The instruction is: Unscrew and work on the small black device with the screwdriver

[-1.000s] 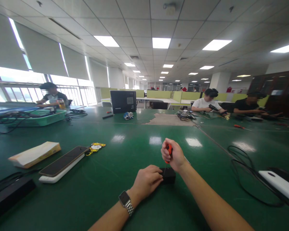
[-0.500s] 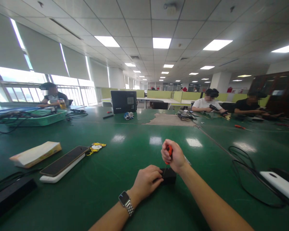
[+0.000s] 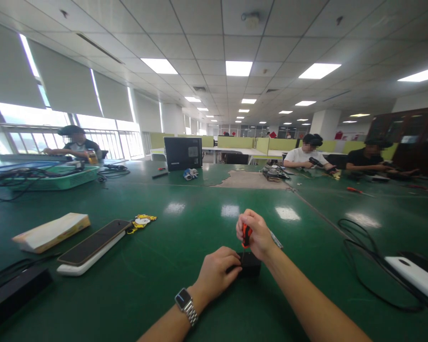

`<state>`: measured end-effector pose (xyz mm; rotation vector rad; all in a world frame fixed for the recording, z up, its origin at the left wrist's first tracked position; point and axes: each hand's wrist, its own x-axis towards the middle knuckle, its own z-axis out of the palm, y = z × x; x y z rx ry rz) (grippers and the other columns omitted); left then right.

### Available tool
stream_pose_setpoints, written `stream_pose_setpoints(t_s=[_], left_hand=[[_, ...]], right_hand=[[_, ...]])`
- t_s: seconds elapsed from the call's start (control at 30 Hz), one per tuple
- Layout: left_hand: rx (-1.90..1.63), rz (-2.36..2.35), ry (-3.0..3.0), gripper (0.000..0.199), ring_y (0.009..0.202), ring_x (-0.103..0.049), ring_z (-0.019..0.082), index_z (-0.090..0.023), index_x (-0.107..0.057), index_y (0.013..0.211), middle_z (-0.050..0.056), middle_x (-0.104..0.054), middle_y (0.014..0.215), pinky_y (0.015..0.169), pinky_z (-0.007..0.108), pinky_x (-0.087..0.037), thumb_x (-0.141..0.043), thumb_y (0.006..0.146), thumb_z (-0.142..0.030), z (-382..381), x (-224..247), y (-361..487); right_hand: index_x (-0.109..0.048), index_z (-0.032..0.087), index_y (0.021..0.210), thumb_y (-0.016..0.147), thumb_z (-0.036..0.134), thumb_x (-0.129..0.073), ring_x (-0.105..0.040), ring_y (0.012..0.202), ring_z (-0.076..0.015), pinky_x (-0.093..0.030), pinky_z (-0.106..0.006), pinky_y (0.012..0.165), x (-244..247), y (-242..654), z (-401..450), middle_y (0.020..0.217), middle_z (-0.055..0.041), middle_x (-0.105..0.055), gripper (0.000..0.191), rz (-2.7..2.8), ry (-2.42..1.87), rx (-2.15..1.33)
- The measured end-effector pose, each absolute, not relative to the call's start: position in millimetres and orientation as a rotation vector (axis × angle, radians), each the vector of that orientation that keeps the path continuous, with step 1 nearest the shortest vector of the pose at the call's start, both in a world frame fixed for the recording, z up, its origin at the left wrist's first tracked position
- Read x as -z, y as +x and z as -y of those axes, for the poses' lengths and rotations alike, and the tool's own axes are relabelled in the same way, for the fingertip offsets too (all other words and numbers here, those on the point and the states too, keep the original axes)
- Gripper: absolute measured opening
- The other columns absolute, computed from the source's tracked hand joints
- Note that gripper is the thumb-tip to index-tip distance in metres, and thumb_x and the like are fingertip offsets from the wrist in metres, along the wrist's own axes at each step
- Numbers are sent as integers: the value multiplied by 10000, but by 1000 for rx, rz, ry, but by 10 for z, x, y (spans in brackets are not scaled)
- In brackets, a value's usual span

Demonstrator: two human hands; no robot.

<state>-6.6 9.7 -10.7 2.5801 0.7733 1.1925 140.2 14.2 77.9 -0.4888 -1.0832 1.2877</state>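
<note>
1. Right hand [image 3: 258,235]: gripping an orange-and-black screwdriver [image 3: 246,234], shaft pointing down.
2. Black block [image 3: 251,267]: resting on the green surface [image 3: 146,285], at six o'clock from the screwdriver.
3. Left hand [image 3: 217,273]: bracing the block at nine o'clock, fingers bunching narrowly.
4. Progress: shaft appearing to work the block's top; turns done or remaining not showing.
5. Phone [image 3: 94,242]: lying at ten o'clock.
</note>
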Motion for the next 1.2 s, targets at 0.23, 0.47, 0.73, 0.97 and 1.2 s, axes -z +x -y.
stream_pose_setpoints(t_s=[0.23,0.47,0.73,0.97,1.2], left_hand=[[-1183,-801,2558,98,896,-638,186,-210,-682,872,30,-690,960,804,283,-534,-661,801,-146,-80,100,-68],[-1176,-796,2545,95,897,-635,183,-208,-682,861,30,-691,947,807,281,-527,-659,802,-137,-73,85,-71],[-1163,-771,2521,106,909,-630,183,-209,-687,891,39,-687,962,825,287,-526,-647,813,-149,-82,87,-79],[-1163,-780,2516,88,908,-635,192,-211,-686,872,40,-691,958,819,294,-531,-641,816,-160,-67,60,-82],[-1165,-785,2510,116,911,-638,186,-214,-692,884,38,-687,971,823,288,-535,-650,804,-142,-79,71,-84]], right_hand=[[-630,144,658,698,355,-707,-508,452,-92,-398,-207,441,-855,1535,-185,548,15,-576,228,1229,-704,-1267],[-535,185,616,718,347,-676,-480,414,-97,-486,-270,513,-845,1522,-194,484,54,-528,238,1135,-601,-1355],[-699,141,754,771,403,-642,-508,534,-95,-441,-231,549,-826,1606,-233,601,13,-557,268,1240,-662,-1322],[-614,190,728,807,401,-574,-498,495,-116,-451,-270,562,-834,1571,-210,560,29,-539,229,1201,-528,-1466],[-675,161,769,770,340,-631,-514,560,-113,-440,-241,580,-845,1584,-168,610,9,-560,184,1311,-594,-1389]])
